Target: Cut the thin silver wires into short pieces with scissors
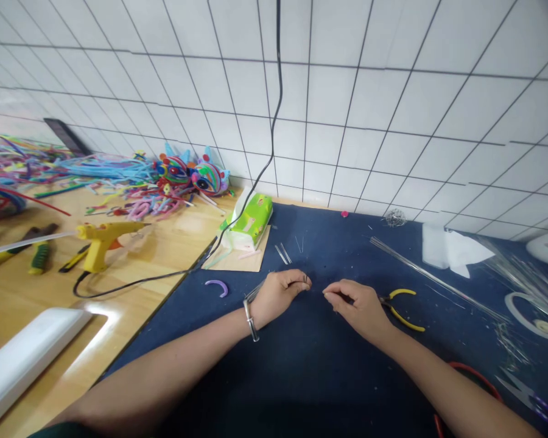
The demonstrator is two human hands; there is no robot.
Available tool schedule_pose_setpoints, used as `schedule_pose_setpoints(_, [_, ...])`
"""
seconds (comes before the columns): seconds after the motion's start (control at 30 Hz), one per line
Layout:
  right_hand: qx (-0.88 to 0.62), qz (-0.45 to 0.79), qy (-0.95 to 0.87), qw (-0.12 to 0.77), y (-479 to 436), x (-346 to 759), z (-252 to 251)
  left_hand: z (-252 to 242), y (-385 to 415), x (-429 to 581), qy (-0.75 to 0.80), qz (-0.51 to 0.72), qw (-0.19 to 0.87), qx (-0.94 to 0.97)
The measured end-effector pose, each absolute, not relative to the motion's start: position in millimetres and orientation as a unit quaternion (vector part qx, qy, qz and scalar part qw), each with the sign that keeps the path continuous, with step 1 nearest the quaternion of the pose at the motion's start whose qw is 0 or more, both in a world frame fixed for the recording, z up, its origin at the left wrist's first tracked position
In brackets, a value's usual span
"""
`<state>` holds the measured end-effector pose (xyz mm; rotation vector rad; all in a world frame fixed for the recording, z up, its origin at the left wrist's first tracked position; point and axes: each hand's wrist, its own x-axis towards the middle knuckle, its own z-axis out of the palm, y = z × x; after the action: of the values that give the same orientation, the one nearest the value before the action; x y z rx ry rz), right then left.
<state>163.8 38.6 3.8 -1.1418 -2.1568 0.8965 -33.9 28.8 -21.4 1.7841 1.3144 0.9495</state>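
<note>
My left hand, with a silver bracelet at its wrist, is closed in a pinch above the dark blue mat. Facing it across a small gap, my right hand pinches thumb and forefinger together. Whatever the fingertips hold is too fine to make out. Short thin wires lie just beyond the left hand, and more wire shows partly behind it. A purple curved piece rests to its left. Beside my right hand are pliers with yellow handles, their jaws partly hidden behind the hand.
A tissue pack sits on cardboard at the back. On the left are a yellow glue gun, its black cable and colourful pipe cleaners. Long wires, a tape roll and scissors lie right.
</note>
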Motion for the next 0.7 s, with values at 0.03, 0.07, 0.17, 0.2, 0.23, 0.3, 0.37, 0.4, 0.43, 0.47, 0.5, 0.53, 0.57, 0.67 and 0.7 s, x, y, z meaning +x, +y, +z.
schedule_pose_setpoints(0.03, [-0.422,0.335,-0.798,0.268,39,164,4,-19,28,-33,0.509,0.369,0.351,0.694])
schedule_pose_setpoints(0.07, [-0.422,0.339,-0.796,0.270,39,165,3,-16,26,-32,0.507,0.371,0.344,0.698])
schedule_pose_setpoints(0.17, [-0.425,0.366,-0.779,0.282,38,166,3,-3,18,-28,0.491,0.374,0.355,0.702])
schedule_pose_setpoints(0.2, [-0.426,0.388,-0.766,0.285,38,166,4,0,14,-26,0.481,0.371,0.381,0.697])
schedule_pose_setpoints(0.23, [-0.427,0.419,-0.748,0.287,37,166,4,2,10,-24,0.469,0.365,0.423,0.684])
schedule_pose_setpoints(0.3, [-0.417,0.501,-0.703,0.285,36,165,5,4,4,-21,0.438,0.350,0.529,0.636])
schedule_pose_setpoints(0.37, [-0.400,0.577,-0.656,0.277,36,165,6,2,-1,-18,0.404,0.333,0.628,0.575])
schedule_pose_setpoints(0.4, [-0.393,0.605,-0.636,0.274,35,165,6,1,-2,-17,0.389,0.326,0.664,0.549])
schedule_pose_setpoints(0.43, [-0.386,0.627,-0.619,0.272,35,164,5,0,-4,-16,0.377,0.320,0.690,0.528])
schedule_pose_setpoints(0.47, [-0.380,0.645,-0.605,0.270,35,164,5,-1,-4,-16,0.369,0.314,0.709,0.513])
schedule_pose_setpoints(0.5, [-0.375,0.659,-0.594,0.269,35,164,4,-1,-5,-15,0.362,0.309,0.723,0.501])
schedule_pose_setpoints(0.53, [-0.369,0.670,-0.586,0.267,35,164,3,-1,-5,-15,0.358,0.306,0.734,0.490])
schedule_pose_setpoints(0.57, [-0.364,0.677,-0.581,0.266,36,164,2,-2,-5,-15,0.355,0.304,0.742,0.481])
schedule_pose_setpoints(0.67, [-0.356,0.682,-0.581,0.265,37,165,0,-2,-5,-15,0.356,0.302,0.756,0.458])
schedule_pose_setpoints(0.7, [-0.356,0.681,-0.583,0.265,37,165,0,-2,-6,-15,0.358,0.301,0.759,0.453])
